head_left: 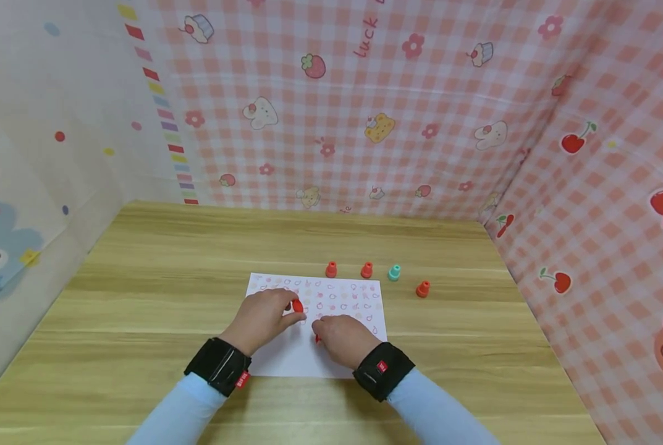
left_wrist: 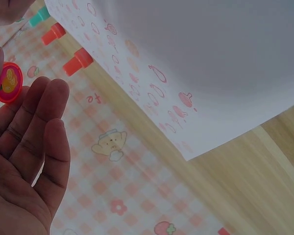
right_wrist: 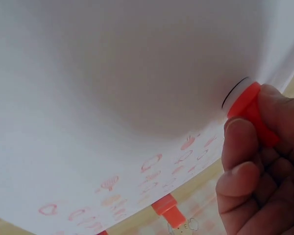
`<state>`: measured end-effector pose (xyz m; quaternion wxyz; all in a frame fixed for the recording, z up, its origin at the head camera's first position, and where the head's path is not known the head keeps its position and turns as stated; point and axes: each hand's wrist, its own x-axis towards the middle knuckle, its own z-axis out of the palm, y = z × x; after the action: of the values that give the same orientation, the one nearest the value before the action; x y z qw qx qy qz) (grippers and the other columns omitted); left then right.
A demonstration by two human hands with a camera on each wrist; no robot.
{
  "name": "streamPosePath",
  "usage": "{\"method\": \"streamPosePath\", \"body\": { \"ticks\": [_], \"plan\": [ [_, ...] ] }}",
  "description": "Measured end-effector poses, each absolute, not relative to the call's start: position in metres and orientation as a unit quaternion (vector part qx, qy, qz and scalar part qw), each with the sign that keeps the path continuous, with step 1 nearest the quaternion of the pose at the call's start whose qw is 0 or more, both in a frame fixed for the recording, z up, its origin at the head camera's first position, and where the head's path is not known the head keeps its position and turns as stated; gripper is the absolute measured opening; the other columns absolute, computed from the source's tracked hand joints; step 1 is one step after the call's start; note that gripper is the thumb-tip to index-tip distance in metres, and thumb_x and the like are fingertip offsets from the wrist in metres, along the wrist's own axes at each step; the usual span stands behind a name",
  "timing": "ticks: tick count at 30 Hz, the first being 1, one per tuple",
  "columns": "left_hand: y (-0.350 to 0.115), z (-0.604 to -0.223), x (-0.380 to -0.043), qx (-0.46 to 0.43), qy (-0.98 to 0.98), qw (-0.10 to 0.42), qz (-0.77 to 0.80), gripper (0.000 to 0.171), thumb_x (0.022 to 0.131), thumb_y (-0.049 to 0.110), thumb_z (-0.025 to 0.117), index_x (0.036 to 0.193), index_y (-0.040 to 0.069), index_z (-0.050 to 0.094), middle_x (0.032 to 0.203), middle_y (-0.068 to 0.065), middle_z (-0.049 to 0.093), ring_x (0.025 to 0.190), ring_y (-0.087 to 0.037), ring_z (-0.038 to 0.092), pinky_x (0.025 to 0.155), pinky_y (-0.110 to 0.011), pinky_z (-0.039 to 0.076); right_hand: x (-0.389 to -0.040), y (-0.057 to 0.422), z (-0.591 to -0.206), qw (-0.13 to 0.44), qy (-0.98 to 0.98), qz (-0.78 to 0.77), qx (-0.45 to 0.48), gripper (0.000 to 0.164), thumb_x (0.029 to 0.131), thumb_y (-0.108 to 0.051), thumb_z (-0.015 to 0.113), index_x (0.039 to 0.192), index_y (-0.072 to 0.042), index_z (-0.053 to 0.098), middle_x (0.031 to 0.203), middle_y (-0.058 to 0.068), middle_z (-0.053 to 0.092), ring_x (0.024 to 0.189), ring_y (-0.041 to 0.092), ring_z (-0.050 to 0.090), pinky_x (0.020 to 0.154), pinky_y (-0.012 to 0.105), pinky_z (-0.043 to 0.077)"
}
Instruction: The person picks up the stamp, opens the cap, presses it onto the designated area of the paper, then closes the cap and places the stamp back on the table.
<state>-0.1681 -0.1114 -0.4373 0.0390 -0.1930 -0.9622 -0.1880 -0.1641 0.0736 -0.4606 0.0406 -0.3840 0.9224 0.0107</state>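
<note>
My left hand [head_left: 261, 318] pinches a round red cap [left_wrist: 11, 84] with a fruit picture on its face, between thumb and fingertips. It hangs over the left part of a white sheet of paper [head_left: 292, 361] that bears rows of small pink and orange fruit prints. The right hand [head_left: 343, 339] grips a red toy stamp [right_wrist: 252, 110] by its handle, its pale stamping end facing the paper. In the right wrist view this stamp is close to the sheet, near a bare patch past the prints. From the head, fingers cover most of it.
Behind the sheet and to its right stand two red stamps [head_left: 331, 269], a teal stamp [head_left: 395, 272] and another red stamp [head_left: 422, 289]. The wooden table [head_left: 159, 296] meets a patterned cloth [head_left: 337, 154] at the back and sides.
</note>
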Motion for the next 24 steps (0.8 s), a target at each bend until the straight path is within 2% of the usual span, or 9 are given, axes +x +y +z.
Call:
{"method": "streamPosePath", "body": {
  "ticks": [7,14,18,24],
  "plan": [
    [-0.110,-0.434,-0.169,-0.196,-0.962,0.034,-0.189,0.024,0.075,0.033,0.079,0.085,0.012,0.071,0.067,0.003,0.062,0.062,-0.012,0.051,0.056,-0.029,0.046,-0.167,0.073,-0.458,0.065,0.918,0.024,-0.391,0.012,0.088,-0.013,0.066,0.099,-0.012,0.064,0.074,0.000,0.066,0.061,0.014,0.053,0.068,0.029,0.054],
    [-0.110,-0.436,-0.168,-0.196,-0.961,0.032,-0.191,0.023,0.075,0.032,0.079,0.084,0.013,0.071,0.067,0.004,0.062,0.061,-0.012,0.050,0.056,-0.029,0.047,-0.174,0.076,-0.462,0.086,0.913,-0.001,-0.398,0.009,0.087,-0.012,0.067,0.095,-0.013,0.062,0.072,-0.002,0.063,0.061,0.014,0.051,0.067,0.029,0.052],
    [-0.110,-0.438,-0.167,-0.199,-0.961,0.035,-0.189,0.023,0.075,0.032,0.079,0.084,0.013,0.071,0.067,0.004,0.062,0.061,-0.011,0.051,0.057,-0.030,0.047,-0.175,0.077,-0.462,0.102,0.915,-0.009,-0.391,0.009,0.088,-0.015,0.066,0.097,-0.014,0.064,0.074,-0.003,0.064,0.063,0.015,0.052,0.070,0.029,0.052],
    [-0.110,-0.440,-0.168,-0.203,-0.960,0.043,-0.186,0.024,0.075,0.034,0.079,0.085,0.013,0.071,0.067,0.004,0.063,0.061,-0.010,0.052,0.056,-0.030,0.047,-0.172,0.076,-0.459,0.093,0.916,0.011,-0.391,0.013,0.089,-0.015,0.065,0.102,-0.014,0.064,0.078,-0.001,0.068,0.063,0.014,0.052,0.071,0.028,0.054]
  ]
}}
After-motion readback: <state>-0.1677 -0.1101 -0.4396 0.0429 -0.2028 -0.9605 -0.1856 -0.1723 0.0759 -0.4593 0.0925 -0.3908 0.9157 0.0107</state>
